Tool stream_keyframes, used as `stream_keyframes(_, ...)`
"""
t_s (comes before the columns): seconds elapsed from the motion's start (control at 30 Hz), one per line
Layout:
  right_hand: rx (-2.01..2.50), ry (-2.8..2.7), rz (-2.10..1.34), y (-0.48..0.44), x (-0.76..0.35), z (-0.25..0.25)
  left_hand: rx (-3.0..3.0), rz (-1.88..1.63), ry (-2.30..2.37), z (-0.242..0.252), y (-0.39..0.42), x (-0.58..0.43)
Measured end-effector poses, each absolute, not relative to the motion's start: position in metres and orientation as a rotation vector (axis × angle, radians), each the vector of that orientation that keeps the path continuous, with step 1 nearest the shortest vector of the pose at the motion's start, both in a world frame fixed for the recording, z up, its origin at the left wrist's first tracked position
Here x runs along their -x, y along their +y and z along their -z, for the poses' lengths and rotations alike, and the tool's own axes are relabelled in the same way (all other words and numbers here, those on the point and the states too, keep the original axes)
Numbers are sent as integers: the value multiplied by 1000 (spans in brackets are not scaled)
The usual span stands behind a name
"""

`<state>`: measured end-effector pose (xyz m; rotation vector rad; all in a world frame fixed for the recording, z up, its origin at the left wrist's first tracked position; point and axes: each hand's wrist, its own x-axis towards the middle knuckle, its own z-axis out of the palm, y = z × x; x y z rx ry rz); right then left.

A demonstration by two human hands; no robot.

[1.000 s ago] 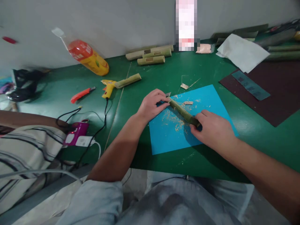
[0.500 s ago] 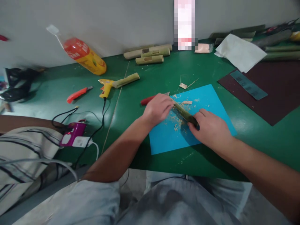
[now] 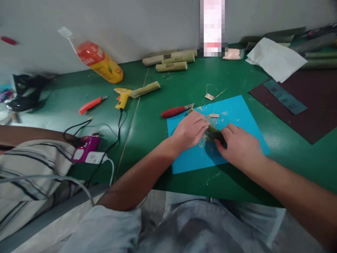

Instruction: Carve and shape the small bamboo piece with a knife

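A green bamboo tube (image 3: 213, 131) lies slanted above a blue sheet (image 3: 237, 109) strewn with pale shavings (image 3: 204, 141). My right hand (image 3: 238, 142) is closed round the tube's near end. Over its middle, my left hand (image 3: 190, 130) curls with the fingertips against the bamboo, hiding part of it. The tube's far end shows past the left knuckles. Just beyond the left hand lies a red-handled knife (image 3: 175, 111), its blade pointing right. A small pale bamboo chip (image 3: 213, 115) rests on the sheet beside the tube.
A yellow glue gun (image 3: 122, 97), an orange cutter (image 3: 92, 104) and a purple power adapter (image 3: 86, 149) with cords lie left. A tilted drink bottle (image 3: 101, 63) and cut bamboo tubes (image 3: 171, 66) stand along the wall. A dark sheet (image 3: 297, 123) lies right. Another person's arm (image 3: 31, 135) is at left.
My left hand has slid along the bamboo tube toward my right hand, uncovering the tube's far end and the red knife handle. The view has shifted slightly.
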<state>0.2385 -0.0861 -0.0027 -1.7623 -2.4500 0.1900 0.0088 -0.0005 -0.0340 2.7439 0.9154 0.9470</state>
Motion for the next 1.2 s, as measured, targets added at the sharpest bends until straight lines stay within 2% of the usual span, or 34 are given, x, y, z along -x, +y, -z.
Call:
stream_keyframes(0.17,1758,-2459,-125,-87,-238,3,-2672,-1001,1107,33,-1,-10)
stream_keyframes(0.3,1757,-2485,-135,-87,-236,2,-2681,-910,1006,32,-4,-9)
stream_keyframes(0.43,1794,-2457,-141,-87,-237,2,-2683,-1055,1181,31,-4,-8)
stream_keyframes(0.57,1790,-2467,-169,-87,-238,2,-2743,-823,1017,31,-2,-11)
stream_keyframes(0.67,1793,-2456,-171,-87,-237,0,-2676,-973,1202,31,2,-10)
stream_keyframes(0.83,1802,-2475,-203,-86,-236,-2,-2789,-926,899,31,-4,-13)
stream_keyframes(0.97,1812,-2457,-185,-87,-236,-1,-2777,-1065,1065,31,-8,-15)
stream_keyframes(1.1,1802,-2472,-170,-87,-236,-1,-2825,-1006,896,32,-9,-18)
stream_keyframes(1.2,1816,-2455,-153,-87,-236,-3,-2789,-1106,1031,31,-9,-19)
